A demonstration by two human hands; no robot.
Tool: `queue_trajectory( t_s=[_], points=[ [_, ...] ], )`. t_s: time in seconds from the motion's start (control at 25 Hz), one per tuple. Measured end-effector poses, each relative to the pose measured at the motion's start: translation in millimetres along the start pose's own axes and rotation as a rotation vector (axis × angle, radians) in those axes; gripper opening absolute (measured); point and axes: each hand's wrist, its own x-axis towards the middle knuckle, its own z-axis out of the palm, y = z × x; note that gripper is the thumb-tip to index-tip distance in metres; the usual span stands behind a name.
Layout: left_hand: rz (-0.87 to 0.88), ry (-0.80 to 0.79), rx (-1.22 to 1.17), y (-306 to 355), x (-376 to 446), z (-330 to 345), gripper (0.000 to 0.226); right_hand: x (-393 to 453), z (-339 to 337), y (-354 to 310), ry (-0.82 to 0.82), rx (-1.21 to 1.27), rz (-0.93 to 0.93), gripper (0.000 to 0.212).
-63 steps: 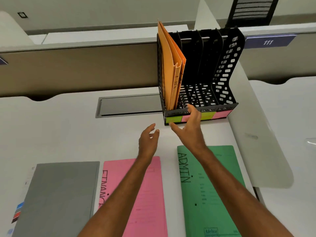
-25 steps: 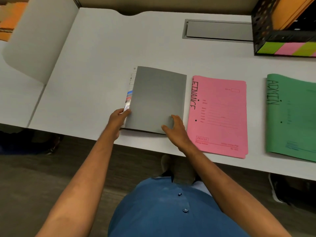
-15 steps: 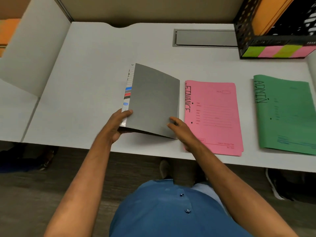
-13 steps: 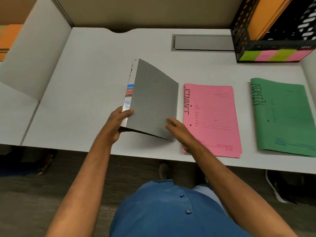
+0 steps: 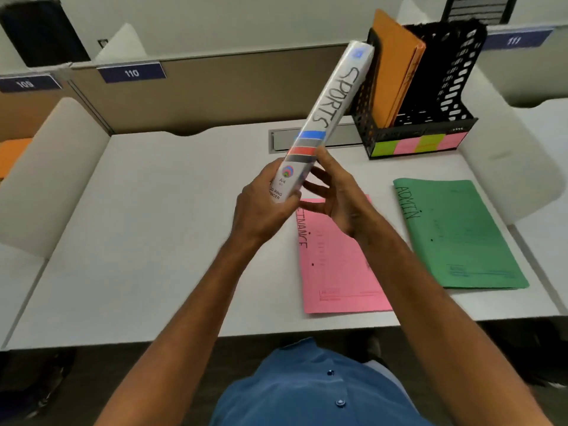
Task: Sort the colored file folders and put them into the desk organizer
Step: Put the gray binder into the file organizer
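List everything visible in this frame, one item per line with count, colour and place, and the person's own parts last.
ring binder: 1, white spine marked SPORTS with blue, red and grey bands, held tilted above the desk, top end near the organizer
desk organizer: 1, black perforated, back right of desk, coloured labels along its front
orange folders: orange, upright in the organizer's leftmost slot; count unclear
pink folder: 1, flat on desk, centre front
green folder: 1, marked ADMIN, flat on desk, right
desk: 1, white
cable hatch: 1, grey, back of desk
number plates: 3, dark blue, on the partitions
shirt: 1, blue, bottom
left hand: grips the binder's lower end
right hand: fingers against the binder's right side
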Motion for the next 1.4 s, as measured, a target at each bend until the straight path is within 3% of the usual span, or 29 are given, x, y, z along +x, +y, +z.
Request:
queue_trajectory(
  t_s=[0.16,0.28,0.36,0.48,0.68,0.8,0.92,1.08,1.4],
  points=[
    [0.278,-0.026,0.15,45.7,10.7,53.3,0.074,-15.9,-48.2,-38.6,0.167,0.085,-0.096,0.037],
    [0.445,-0.079,0.226,75.4,19.6,99.4,0.077,-26.2,-92.5,-57.0,0.388,0.223,-0.158,0.056],
    [0.514,-0.113,0.264,91.2,27.2,131.8,0.081,-31.0,-126.3,-66.6,0.554,0.279,-0.19,0.054],
    [0.564,-0.149,0.28,103.9,36.3,175.0,0.084,-36.0,-168.3,-78.8,0.723,0.303,-0.188,0.034],
    [0.529,-0.32,0.214,128.9,63.0,248.7,0.093,-14.9,-244.3,-105.3,0.826,0.276,-0.248,0.034],
    [0.44,-0.444,0.1,138.4,90.7,277.2,0.086,9.4,-276.7,-123.6,0.861,0.177,-0.351,0.025],
    [0.213,-0.483,-0.113,135.3,127.2,293.8,0.066,42.3,-299.8,-142.9,0.876,0.084,-0.434,0.03],
    [-0.045,-0.365,-0.309,119.4,171.1,301.7,0.04,86.0,-316.7,-161.8,0.828,-0.008,-0.499,0.03],
    [-0.343,-0.119,-0.384,75.4,284.7,328.1,0.026,195.6,-335.8,-193.5,0.75,-0.194,-0.599,0.025]
  ],
)
